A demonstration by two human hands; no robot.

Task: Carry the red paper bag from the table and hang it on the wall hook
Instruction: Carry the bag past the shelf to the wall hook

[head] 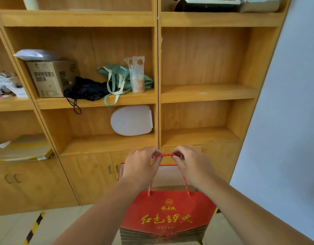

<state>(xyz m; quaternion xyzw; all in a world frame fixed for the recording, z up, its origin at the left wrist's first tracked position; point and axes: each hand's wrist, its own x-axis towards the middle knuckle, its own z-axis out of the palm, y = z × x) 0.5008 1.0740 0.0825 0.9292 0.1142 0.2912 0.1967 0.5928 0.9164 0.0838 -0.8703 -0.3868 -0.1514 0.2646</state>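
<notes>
While both hands [167,161] pinch cord, red bag [167,214] hangs w/ shelf edge [106,152] just ahead.

Two hands [140,167] [191,167], one red paper bag [167,214], one cardboard box [52,78], one white lid [132,120].

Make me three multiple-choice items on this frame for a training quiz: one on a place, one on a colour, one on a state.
1. Where is the white oval lid?
A. On the floor
B. In a shelf compartment
C. Inside the bag

2. What colour is the bag's rope handle?
A. Red
B. Blue
C. White

3. How is the red paper bag held?
A. By one hand
B. By both hands
C. By neither

Answers: B, it leans on the shelf's back panel; A, red twisted cord; B, the left hand and right hand pinch the handle.
</notes>
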